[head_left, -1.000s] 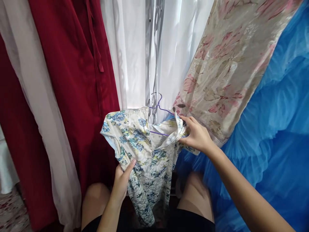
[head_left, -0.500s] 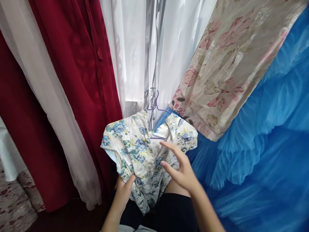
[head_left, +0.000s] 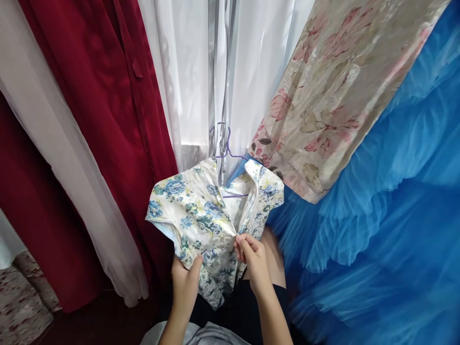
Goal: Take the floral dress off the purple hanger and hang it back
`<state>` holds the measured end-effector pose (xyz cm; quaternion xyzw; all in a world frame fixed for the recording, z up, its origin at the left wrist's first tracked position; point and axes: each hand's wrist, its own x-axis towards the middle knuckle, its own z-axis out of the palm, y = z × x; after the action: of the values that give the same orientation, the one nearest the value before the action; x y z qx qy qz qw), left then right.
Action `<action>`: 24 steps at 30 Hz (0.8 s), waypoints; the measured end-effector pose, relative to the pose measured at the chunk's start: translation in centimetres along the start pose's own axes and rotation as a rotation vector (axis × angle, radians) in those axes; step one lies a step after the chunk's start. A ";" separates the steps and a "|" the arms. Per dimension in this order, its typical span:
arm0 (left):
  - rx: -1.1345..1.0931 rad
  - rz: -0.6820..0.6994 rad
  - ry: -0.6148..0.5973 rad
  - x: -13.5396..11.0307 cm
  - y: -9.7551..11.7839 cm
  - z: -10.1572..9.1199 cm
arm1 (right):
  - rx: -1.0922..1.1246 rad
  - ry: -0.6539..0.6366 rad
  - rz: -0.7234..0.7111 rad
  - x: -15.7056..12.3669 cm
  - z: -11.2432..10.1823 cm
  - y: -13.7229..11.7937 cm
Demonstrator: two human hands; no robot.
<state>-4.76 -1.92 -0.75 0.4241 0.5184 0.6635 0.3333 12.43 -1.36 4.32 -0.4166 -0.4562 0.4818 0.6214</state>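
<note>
A white dress (head_left: 194, 211) with blue and yellow flowers hangs on a purple wire hanger (head_left: 229, 143) in front of me. Its neckline gapes in a V, and the hanger's lower bar shows through the opening. My left hand (head_left: 187, 273) grips the garment's left side below the sleeve, thumb on top and fingers behind the cloth. At the bottom of the V, my right hand (head_left: 251, 254) pinches the front edge of the dress between thumb and fingertips. The lower part of the dress falls over my lap.
Dark red cloth (head_left: 118, 96) and a pale sheer panel (head_left: 72, 143) hang on the left. White drapes (head_left: 187, 72) with grey ribbons (head_left: 223, 57) are behind. To the right hang a beige floral garment (head_left: 323, 110) and blue ruffled tulle (head_left: 366, 230).
My right hand has moved down and left from above the dress and closed on its neckline edge. The left hand keeps its hold. The view has shifted slightly.
</note>
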 end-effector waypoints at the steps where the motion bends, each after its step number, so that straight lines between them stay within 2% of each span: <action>1: 0.016 0.120 0.102 -0.1 0.1 -0.1 | 0.010 0.009 0.022 -0.2 -0.2 0.0; 3: 0.065 0.409 0.251 -0.2 0.5 -0.1 | -0.005 0.006 0.045 -0.6 -0.3 0.0; 4: 0.107 0.521 0.230 -0.2 0.8 0.2 | -0.021 -0.006 0.046 -0.7 -0.2 0.1; 5: 0.159 0.576 0.122 -0.2 1.0 0.7 | -0.034 -0.023 0.042 -0.7 -0.1 0.1; 6: 0.207 0.571 -0.046 -0.1 1.2 1.3 | -0.044 -0.042 0.039 -0.8 0.1 0.1; 8: 0.278 0.463 -0.382 0.3 1.6 2.8 | -0.066 -0.076 0.047 -0.9 0.5 0.1; 9: 0.297 0.417 -0.479 0.5 1.6 3.6 | -0.081 -0.089 0.056 -1.0 0.6 0.1; 10: 0.307 0.396 -0.513 0.7 1.7 4.2 | -0.102 -0.098 0.063 -1.0 0.8 0.0; 12: 0.309 0.417 -0.482 1.1 1.7 5.0 | -0.153 -0.107 0.060 -0.9 1.0 -0.5; 15: 0.305 0.451 -0.488 0.9 2.0 5.3 | -0.157 -0.106 0.011 0.7 1.3 -2.3; 21: 0.437 0.395 -0.606 -0.9 3.0 5.5 | -0.041 -0.106 -0.094 9.7 3.0 -9.6; 24: 0.515 0.410 -0.674 -1.5 3.1 5.6 | 0.001 -0.074 -0.162 12.4 3.9 -12.5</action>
<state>0.96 -1.73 2.50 0.7786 0.4344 0.3907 0.2290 12.90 8.74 19.26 -0.3601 -0.5107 0.4454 0.6412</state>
